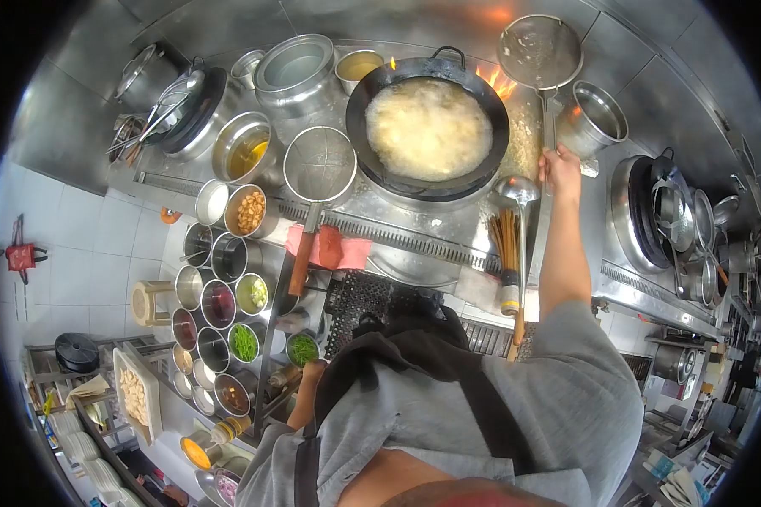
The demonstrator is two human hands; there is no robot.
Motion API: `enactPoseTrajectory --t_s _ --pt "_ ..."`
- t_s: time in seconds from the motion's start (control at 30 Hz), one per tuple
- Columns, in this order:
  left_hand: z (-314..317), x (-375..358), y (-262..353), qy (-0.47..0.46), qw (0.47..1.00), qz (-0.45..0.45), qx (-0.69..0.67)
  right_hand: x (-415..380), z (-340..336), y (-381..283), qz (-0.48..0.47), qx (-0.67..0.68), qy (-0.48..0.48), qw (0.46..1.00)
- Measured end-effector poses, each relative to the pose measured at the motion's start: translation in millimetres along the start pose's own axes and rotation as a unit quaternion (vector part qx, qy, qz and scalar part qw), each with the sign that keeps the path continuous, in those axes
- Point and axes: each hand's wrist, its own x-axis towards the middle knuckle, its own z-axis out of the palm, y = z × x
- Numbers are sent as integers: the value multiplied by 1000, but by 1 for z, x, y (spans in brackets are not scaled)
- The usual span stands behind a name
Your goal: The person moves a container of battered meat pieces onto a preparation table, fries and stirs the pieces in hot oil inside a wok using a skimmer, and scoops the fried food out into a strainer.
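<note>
My right hand (559, 169) reaches forward and is closed around the long metal handle of a round wire strainer (539, 52). The strainer is held up behind a black wok (359, 127), at its right. The wok is full of pale, foaming liquid, and flames (495, 81) lick up at its far rim. My left hand (314, 369) is low by my body, at a small bowl of chopped greens (302, 347). Its fingers are too small and hidden to read.
A steel ladle (517, 192) and a bamboo brush (507, 253) lean on the stove's front edge. A second strainer (319, 163) rests left of the wok, above a pink cloth (339, 250). Several tins of seasonings (219, 303) stand at the left. Steel pots (599, 118) sit on the right.
</note>
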Motion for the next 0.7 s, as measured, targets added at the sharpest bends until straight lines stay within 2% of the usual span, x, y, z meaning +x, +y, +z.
enactPoseTrajectory --t_s 0.03,0.07,0.1,0.13,0.2,0.27,0.3,0.33,0.37,0.43,0.47,0.5,0.53,0.6,0.63,0.67,0.7 --pt "-8 -2 7 -29 998 7 48 14 -2 6 -5 -125 35 991" --pt "-7 -3 9 -32 998 6 48 31 -4 22 -3 -126 33 991" --pt "-3 -3 8 -38 997 25 58 49 -4 49 -78 -285 79 952" --pt "3 -3 6 -43 996 45 66 62 -7 71 -152 -434 121 880" --pt "12 -3 -1 -51 992 82 81 77 -14 95 -131 -458 108 872" --pt "7 -4 -16 -58 986 117 99 69 -11 91 -110 -479 96 866" --pt "0 -7 -18 -59 987 114 98 38 -8 64 -102 -412 115 898" --pt "-18 -2 -4 -112 979 -98 -141 11 -9 42 -91 -344 137 924" --pt "-33 4 5 -153 869 -298 -365 -11 -8 29 -92 -345 138 924" --pt "-22 17 -7 -179 867 -296 -357 -46 -9 10 -71 -284 118 949" --pt "-5 24 -18 -138 964 -121 -191 -56 -8 9 -74 -287 122 947" --pt "4 27 -23 -86 994 62 -12 -65 -7 11 -64 -274 89 955" --pt "2 31 -20 -84 994 66 -15 -71 -5 15 -53 -262 55 962" --pt "-17 37 -7 -197 963 -136 -127 -61 5 64 -75 -294 35 952" --pt "-12 38 -12 -196 963 -133 -129 -58 9 78 -97 -322 13 942" --pt "-3 41 -24 -142 990 19 -2 -79 23 63 -27 -234 -24 972" --pt "5 42 -34 -81 974 168 125 -106 43 45 43 -141 -63 987"
